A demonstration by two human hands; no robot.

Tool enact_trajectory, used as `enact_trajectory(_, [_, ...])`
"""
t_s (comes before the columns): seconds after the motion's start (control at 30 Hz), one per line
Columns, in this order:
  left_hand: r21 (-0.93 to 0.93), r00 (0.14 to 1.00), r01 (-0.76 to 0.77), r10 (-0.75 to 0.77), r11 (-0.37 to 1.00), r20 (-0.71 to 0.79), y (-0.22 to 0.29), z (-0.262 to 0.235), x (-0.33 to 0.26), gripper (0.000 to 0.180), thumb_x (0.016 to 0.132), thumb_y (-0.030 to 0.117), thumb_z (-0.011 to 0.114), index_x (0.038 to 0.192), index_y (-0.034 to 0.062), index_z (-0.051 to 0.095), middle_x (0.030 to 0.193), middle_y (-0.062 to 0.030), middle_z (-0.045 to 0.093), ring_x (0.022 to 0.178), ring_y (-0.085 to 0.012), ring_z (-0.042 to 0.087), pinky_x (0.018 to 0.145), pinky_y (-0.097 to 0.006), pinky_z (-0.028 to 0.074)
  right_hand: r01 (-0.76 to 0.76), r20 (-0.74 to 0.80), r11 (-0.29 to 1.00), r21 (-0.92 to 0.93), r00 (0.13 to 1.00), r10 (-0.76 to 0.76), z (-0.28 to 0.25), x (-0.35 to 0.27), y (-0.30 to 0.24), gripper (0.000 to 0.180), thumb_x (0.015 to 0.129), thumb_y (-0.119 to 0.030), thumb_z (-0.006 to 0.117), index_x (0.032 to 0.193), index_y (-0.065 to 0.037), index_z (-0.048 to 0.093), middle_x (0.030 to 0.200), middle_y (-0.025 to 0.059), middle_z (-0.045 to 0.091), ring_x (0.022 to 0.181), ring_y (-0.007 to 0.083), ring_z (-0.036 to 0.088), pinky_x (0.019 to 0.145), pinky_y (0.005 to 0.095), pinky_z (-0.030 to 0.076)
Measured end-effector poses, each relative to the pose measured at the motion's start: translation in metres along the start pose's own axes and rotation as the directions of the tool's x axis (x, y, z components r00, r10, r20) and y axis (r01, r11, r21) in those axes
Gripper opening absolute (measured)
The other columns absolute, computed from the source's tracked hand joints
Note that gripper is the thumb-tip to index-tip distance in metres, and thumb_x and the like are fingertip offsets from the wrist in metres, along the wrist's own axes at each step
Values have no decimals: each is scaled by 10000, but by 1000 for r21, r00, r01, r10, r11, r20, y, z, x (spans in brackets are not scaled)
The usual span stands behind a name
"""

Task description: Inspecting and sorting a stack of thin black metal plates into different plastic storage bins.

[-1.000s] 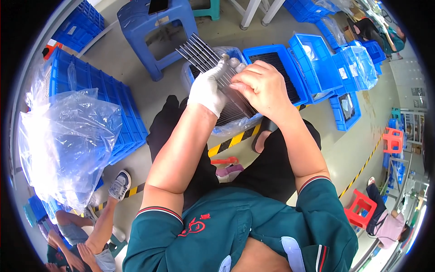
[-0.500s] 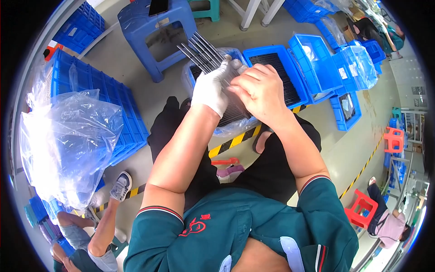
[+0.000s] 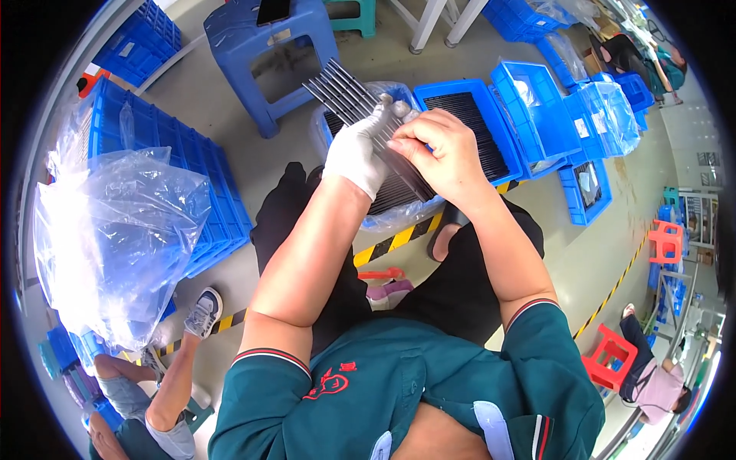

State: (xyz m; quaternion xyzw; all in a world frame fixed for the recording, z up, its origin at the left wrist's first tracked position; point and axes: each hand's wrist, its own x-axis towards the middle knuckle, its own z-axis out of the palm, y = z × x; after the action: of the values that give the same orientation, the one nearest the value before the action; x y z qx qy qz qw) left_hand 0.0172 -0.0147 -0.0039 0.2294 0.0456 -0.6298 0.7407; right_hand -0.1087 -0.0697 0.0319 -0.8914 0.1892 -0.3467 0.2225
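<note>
1. Head view, left hand: the white-gloved left hand (image 3: 354,161) is closed around a bundle of thin dark rods (image 3: 334,92), the thumb laid along them.
2. The rods spread into a loose fan past the thumb, their ends pointing up and to the left; the bundle slants down to the right under both hands.
3. Right hand: the bare right hand (image 3: 448,153) is at the bundle, thumb and forefinger brought narrowly together; whether a rod is pinched between them cannot be told.
4. Below the hands is a bin lined with clear plastic (image 3: 392,221), with more dark rods in it.
5. Just right of it, a blue crate (image 3: 500,130) holds further dark rods, and a tilted blue crate (image 3: 553,123) adjoins that.
6. Beyond the bin stands a blue plastic stool (image 3: 268,47) with a smartphone (image 3: 274,11) on top.
7. At left, a clear plastic bag (image 3: 115,238) hangs against stacked blue crates (image 3: 172,153).
</note>
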Motion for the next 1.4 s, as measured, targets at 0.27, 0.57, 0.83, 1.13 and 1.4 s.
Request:
enact_trajectory(0.27, [-8, 1000, -9, 9, 1000, -20, 2, 0, -1, 100, 940, 55, 545, 1007, -8, 583, 954, -145, 604, 868, -255, 585, 816, -367, 510, 236, 98, 947, -218, 971, -219, -3, 3, -16, 92, 706, -154, 719, 764, -107, 666, 776, 11, 624, 800, 215, 592, 701, 360, 448])
enact_trajectory(0.57, [-77, 1000, 19, -18, 997, 11, 4, -3, 2, 111, 949, 72, 539, 1017, -5, 581, 923, -137, 609, 833, -249, 598, 762, -365, 521, 67, 3, 990, -122, 998, -67, -3, 3, -10, 91, 708, -96, 743, 771, -69, 683, 750, 54, 655, 729, 253, 610, 682, 357, 485])
enact_trajectory(0.83, [-31, 1000, 15, -16, 999, -27, -1, 0, 0, 156, 950, 128, 570, 981, -22, 600, 911, -131, 622, 817, -234, 603, 731, -336, 517, 8, 38, 1000, -25, 999, -7, 1, 2, -6, 112, 697, -68, 750, 785, -50, 682, 756, 68, 652, 741, 251, 610, 677, 346, 486])
enact_trajectory(1.13, [36, 997, -21, 23, 999, -77, 0, -7, 5, 180, 941, 136, 591, 971, -39, 619, 905, -134, 639, 811, -224, 616, 726, -324, 516, 150, 35, 976, -155, 989, -147, -1, 4, -12, 110, 708, -165, 736, 760, -89, 676, 749, 35, 645, 718, 234, 595, 680, 357, 482])
enact_trajectory(1.4, [99, 996, -42, 49, 994, -73, -1, -13, 8, 183, 936, 133, 590, 973, -41, 632, 912, -125, 659, 811, -210, 630, 729, -313, 511, 168, 70, 966, -196, 985, -157, 0, 3, -15, 103, 703, -159, 727, 762, -99, 667, 765, 20, 636, 758, 225, 590, 702, 359, 466])
